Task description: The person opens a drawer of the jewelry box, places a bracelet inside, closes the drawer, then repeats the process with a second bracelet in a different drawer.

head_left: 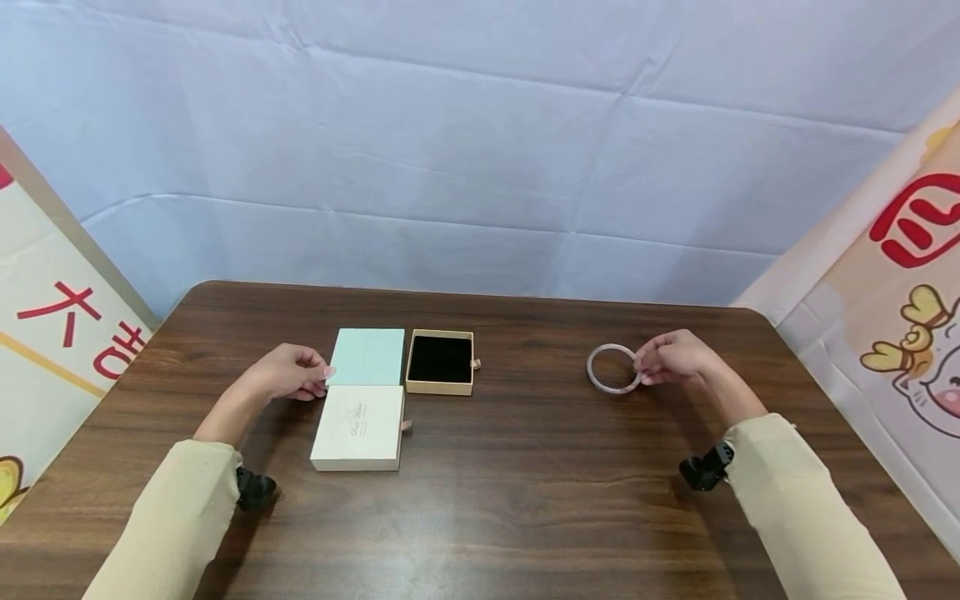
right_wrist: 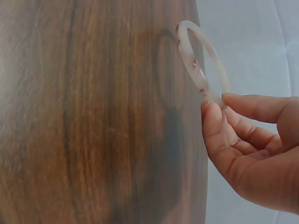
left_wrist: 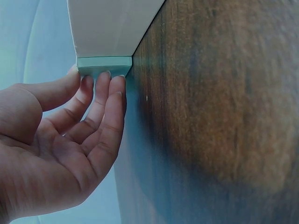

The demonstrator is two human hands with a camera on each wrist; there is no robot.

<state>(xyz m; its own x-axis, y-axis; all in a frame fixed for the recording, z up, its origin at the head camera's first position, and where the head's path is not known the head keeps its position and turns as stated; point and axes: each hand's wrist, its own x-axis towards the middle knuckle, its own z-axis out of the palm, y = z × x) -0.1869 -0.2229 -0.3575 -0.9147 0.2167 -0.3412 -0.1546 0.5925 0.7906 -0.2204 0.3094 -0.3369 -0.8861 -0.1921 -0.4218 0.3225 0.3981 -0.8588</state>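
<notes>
In the head view my left hand [head_left: 297, 374] holds the left edge of a flat mint-green box [head_left: 367, 357], thumb over the top edge, other fingertips along the side. The left wrist view shows the fingertips at the end face of the mint-green box [left_wrist: 105, 62]. A white box [head_left: 358, 425] with printed lettering and a ribbon tab lies directly in front of it. Just right of the mint-green box sits an open tray [head_left: 440, 360] with a black lining and a tab. My right hand [head_left: 670, 358] pinches a pale, mottled bangle [right_wrist: 190, 56] between thumb and fingers, tilted above the table.
The brown wood-grain table [head_left: 517, 500] has a rear edge near a light blue cloth backdrop [head_left: 450, 167]. Printed banners [head_left: 911, 308] hang at both sides. A black device [head_left: 707, 468] is strapped at each wrist.
</notes>
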